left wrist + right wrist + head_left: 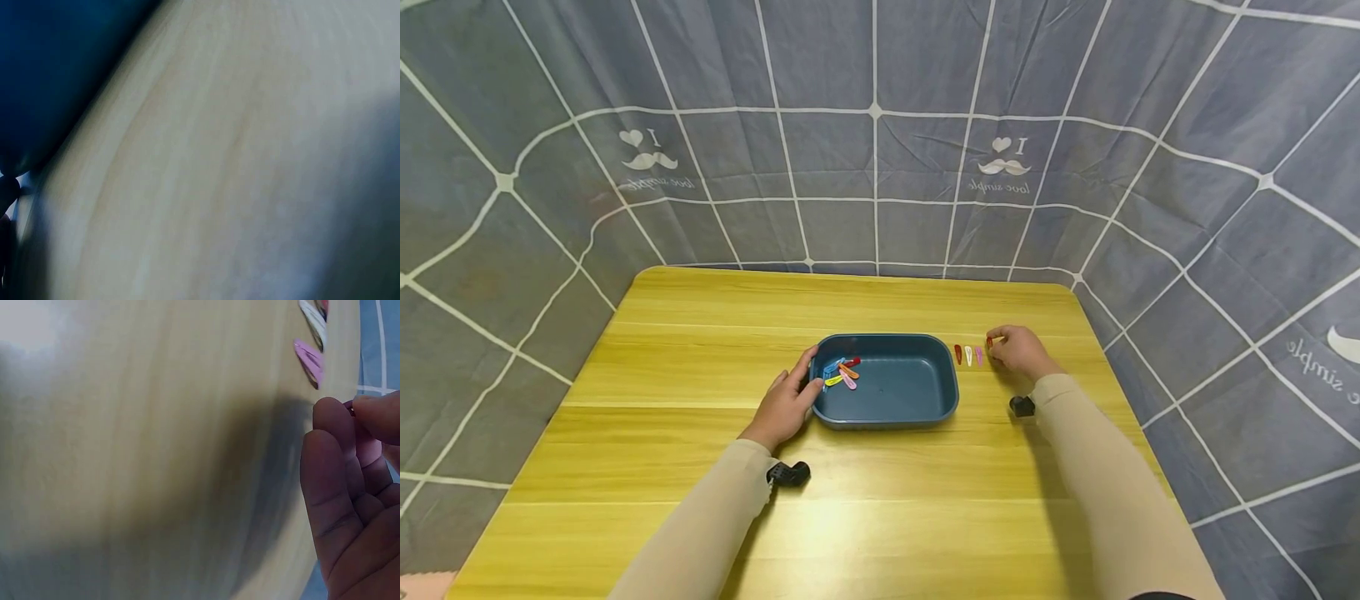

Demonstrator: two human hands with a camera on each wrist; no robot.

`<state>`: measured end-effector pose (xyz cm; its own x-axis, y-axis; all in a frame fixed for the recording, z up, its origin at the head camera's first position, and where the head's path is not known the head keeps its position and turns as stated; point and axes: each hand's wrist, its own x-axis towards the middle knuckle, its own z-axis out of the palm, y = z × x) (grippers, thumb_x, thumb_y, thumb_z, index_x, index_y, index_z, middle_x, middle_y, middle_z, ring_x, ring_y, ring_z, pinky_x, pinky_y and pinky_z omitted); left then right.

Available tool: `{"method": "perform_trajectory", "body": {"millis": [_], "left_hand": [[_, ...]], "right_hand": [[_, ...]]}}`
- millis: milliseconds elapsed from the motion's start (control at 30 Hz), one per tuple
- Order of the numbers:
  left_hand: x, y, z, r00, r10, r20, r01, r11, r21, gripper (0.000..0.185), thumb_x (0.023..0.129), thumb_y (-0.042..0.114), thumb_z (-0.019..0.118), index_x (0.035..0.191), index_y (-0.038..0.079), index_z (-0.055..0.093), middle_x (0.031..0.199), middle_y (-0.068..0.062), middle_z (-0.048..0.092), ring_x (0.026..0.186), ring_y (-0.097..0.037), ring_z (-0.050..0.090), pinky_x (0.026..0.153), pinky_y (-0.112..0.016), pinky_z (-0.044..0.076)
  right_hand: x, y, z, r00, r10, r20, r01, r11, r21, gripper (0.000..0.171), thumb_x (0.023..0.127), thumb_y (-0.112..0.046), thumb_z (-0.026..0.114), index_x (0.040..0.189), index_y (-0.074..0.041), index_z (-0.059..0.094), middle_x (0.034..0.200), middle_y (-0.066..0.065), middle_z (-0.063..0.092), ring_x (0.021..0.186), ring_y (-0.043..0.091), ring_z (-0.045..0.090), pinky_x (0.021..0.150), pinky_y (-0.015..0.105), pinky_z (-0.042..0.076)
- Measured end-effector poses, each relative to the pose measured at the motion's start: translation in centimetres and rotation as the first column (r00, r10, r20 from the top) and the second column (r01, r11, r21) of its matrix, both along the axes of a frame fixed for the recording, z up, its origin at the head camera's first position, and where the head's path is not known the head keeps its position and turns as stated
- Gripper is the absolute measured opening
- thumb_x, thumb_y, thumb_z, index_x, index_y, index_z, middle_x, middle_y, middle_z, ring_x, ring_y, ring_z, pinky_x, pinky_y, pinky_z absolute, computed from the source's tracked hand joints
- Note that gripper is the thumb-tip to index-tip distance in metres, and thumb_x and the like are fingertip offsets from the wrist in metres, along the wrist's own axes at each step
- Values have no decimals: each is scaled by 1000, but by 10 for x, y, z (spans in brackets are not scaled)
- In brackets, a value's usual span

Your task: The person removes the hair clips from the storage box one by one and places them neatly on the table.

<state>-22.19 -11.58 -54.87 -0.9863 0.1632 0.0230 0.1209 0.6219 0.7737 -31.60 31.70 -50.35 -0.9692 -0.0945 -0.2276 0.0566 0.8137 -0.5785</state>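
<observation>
A dark blue plastic bin [895,421] stands mid-table. My left hand [786,408] holds it at its left wall, thumb at the rim. Inside, at the left end, lie several snap hair clips [848,373] in blue, yellow, orange, pink and red. Right of the bin, my right hand [1021,352] pinches a red hair clip [989,342] between thumb and fingertips, mostly hidden by the fingers in the right wrist view. Just left of this hand, a red clip [958,354], a white clip [968,356] and a pink clip [309,362] lie side by side in a row.
The yellow wooden table [880,517] reaches back to a grey curtain [917,233] with white grid lines, which also hangs at both sides. Black wrist cameras [788,474] sit on both wrists. Blurred bin wall [56,69] fills the left wrist view's upper left corner.
</observation>
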Motion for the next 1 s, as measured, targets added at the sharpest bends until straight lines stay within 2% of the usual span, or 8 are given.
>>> {"method": "perform_trajectory", "body": {"millis": [133, 367, 567, 733, 1000], "left_hand": [[-1, 0, -2, 1000, 4, 6, -4, 1000, -1, 54, 97, 43, 40, 142, 54, 12, 142, -7, 45, 137, -43, 25, 115, -57, 11], [-2, -1, -3, 1000, -3, -1, 3, 1000, 1, 54, 97, 43, 40, 142, 54, 12, 142, -4, 45, 134, -39, 33, 117, -52, 9], [-2, -2, -3, 1000, -6, -9, 6, 1000, -5, 55, 97, 42, 41, 142, 53, 12, 142, -4, 44, 134, -39, 33, 116, -54, 10], [-1, -1, -1, 1000, 1, -13, -1, 1000, -9, 54, 97, 42, 41, 142, 53, 12, 141, -4, 45, 135, -40, 31, 115, -55, 12], [-1, -1, 0, 1000, -3, -10, 3, 1000, -11, 54, 97, 41, 41, 142, 52, 13, 142, -4, 45, 130, -38, 40, 118, -49, 8]], "right_hand": [[2, -2, -3, 1000, -1, 22, 1, 1000, 11, 39, 87, -11, 53, 125, -3, 55, 79, 11, 69, 60, 15, 54, 52, 23, 44], [5, -3, -6, 999, -12, 36, 12, 1000, 13, 37, 90, -12, 52, 125, -4, 55, 83, 11, 68, 64, 17, 56, 53, 23, 45], [4, 0, -11, 999, -9, 40, 7, 999, 50, 36, 90, -14, 55, 124, -4, 56, 81, 8, 69, 64, 15, 56, 56, 24, 45], [3, 4, -14, 999, -6, 38, 5, 999, 42, 37, 90, -17, 56, 126, -5, 56, 82, 7, 69, 68, 16, 58, 63, 26, 47], [5, 8, -17, 998, -21, 60, 19, 1000, 20, 39, 90, -20, 56, 128, -9, 55, 86, 7, 69, 75, 19, 57, 71, 29, 46]]}}
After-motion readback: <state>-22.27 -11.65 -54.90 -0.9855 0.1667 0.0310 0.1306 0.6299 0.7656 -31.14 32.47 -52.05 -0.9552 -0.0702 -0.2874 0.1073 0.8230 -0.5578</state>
